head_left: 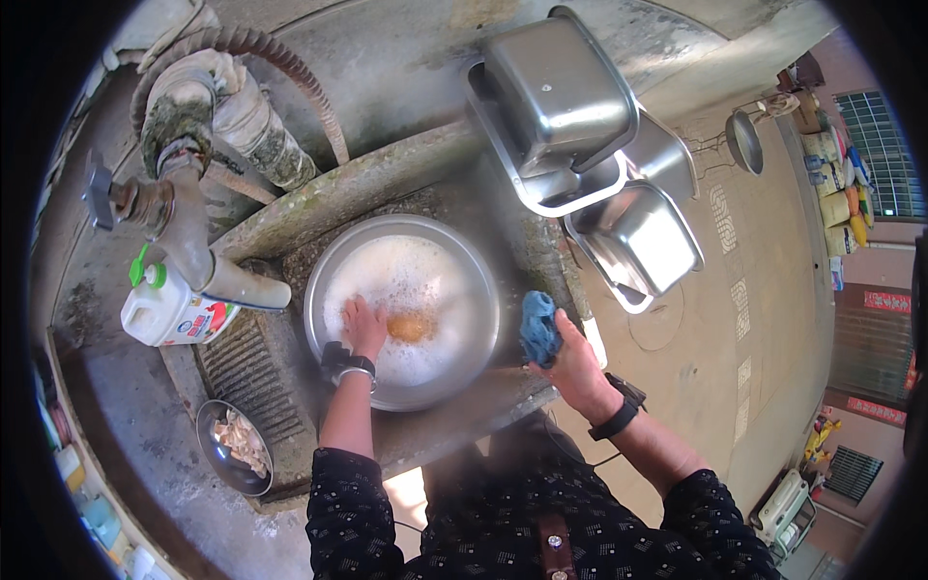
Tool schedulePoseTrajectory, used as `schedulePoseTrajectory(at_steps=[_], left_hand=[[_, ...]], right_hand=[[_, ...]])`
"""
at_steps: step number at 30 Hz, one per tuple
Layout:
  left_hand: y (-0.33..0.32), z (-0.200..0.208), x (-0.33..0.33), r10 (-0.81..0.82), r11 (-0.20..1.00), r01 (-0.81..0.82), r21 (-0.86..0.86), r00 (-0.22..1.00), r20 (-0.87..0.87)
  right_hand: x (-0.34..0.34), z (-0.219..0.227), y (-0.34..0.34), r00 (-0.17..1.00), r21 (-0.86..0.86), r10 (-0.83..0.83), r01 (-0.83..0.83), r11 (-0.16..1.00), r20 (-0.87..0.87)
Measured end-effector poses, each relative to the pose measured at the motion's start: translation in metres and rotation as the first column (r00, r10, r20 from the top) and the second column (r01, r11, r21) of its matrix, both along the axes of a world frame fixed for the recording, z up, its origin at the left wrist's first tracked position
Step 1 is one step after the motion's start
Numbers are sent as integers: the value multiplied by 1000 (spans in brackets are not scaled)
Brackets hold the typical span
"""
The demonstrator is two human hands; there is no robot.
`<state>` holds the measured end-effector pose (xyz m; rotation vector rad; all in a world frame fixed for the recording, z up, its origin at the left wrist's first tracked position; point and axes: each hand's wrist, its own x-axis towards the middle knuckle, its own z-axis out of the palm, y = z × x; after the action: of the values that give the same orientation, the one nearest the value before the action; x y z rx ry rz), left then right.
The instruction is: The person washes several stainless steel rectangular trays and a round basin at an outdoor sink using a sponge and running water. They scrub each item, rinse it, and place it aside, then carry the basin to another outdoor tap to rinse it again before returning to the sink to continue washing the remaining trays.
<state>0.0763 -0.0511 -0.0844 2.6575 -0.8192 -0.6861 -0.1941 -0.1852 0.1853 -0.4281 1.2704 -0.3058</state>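
Observation:
A round metal basin (480,280) full of white suds sits in the concrete sink. My left hand (363,331) reaches into it from the near left, fingers spread at the surface of the foam and holding nothing that I can see. Just right of those fingertips an orange-brown patch (410,327) shows among the suds; I cannot make out what it is. My right hand (578,367) is outside the basin, to its right, closed around a bunched blue cloth (539,330).
Several steel pans (561,92) rest on the sink's far right edge. A thick tap (188,227) juts in at left, above a white jug (159,309) with a green pump. A small bowl of pale scraps (227,449) stands at the near left, beside a ribbed washboard (251,372).

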Motion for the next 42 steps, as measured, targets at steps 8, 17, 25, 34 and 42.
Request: schedulePoseTrajectory(at_steps=[8, 17, 25, 34, 42], left_hand=[[-15, 16, -69, -698, 712, 699, -66, 715, 53], [8, 87, -32, -408, 898, 435, 63, 879, -246], [67, 119, 11, 11, 988, 36, -150, 953, 301], [103, 11, 89, 446, 659, -639, -397, 757, -478], [91, 59, 81, 403, 560, -595, -577, 803, -438]], right_hand=[[-53, 68, -47, 983, -569, -130, 179, 803, 126], [-78, 86, -180, 954, -930, -178, -175, 322, -241], [-53, 105, -101, 983, -929, 171, 3, 370, 72], [39, -118, -9, 953, -7, 182, -189, 982, -242], [53, -144, 0, 974, -23, 165, -170, 985, -157]])
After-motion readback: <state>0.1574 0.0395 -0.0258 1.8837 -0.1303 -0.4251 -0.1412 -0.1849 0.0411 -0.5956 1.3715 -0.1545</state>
